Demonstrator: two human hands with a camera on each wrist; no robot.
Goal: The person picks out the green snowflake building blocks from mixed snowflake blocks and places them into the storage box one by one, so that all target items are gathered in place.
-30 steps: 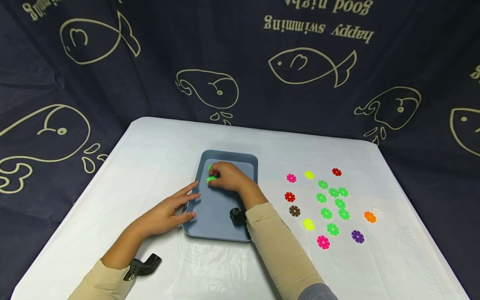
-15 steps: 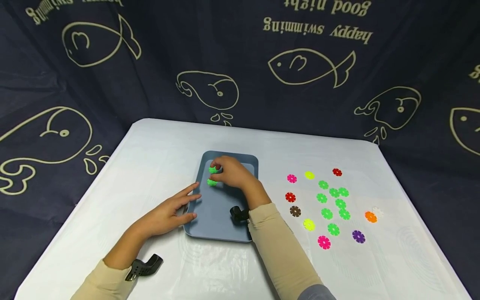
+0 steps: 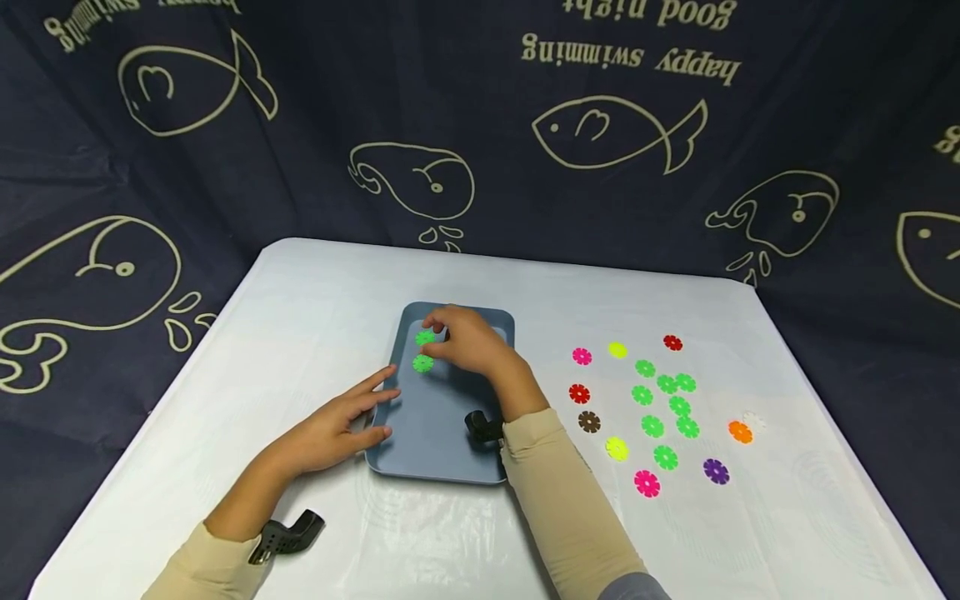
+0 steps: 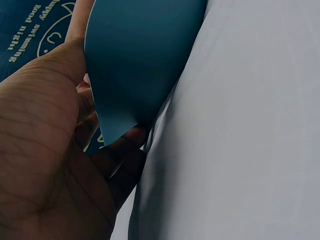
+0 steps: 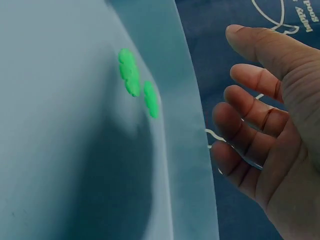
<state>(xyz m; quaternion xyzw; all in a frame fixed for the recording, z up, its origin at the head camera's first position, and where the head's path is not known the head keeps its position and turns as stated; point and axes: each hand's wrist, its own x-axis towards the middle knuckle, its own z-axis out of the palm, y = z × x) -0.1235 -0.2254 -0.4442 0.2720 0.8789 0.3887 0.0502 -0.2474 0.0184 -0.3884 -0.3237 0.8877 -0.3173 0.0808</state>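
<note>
A dark-blue cloth printed with fish and whales hangs behind a white-covered table, on which lies a grey-blue rectangular tray. A person's left hand, fingers extended and spread, rests at the tray's left rim; the right hand, holding nothing, hovers over the tray's far end, its fingers gently bent and the thumb apart. Beside its fingertips, two bright-green notched discs lie one beyond the other inside the tray, near its far-left corner. Loose multicoloured discs, several of them green, dot the table to the tray's right.
</note>
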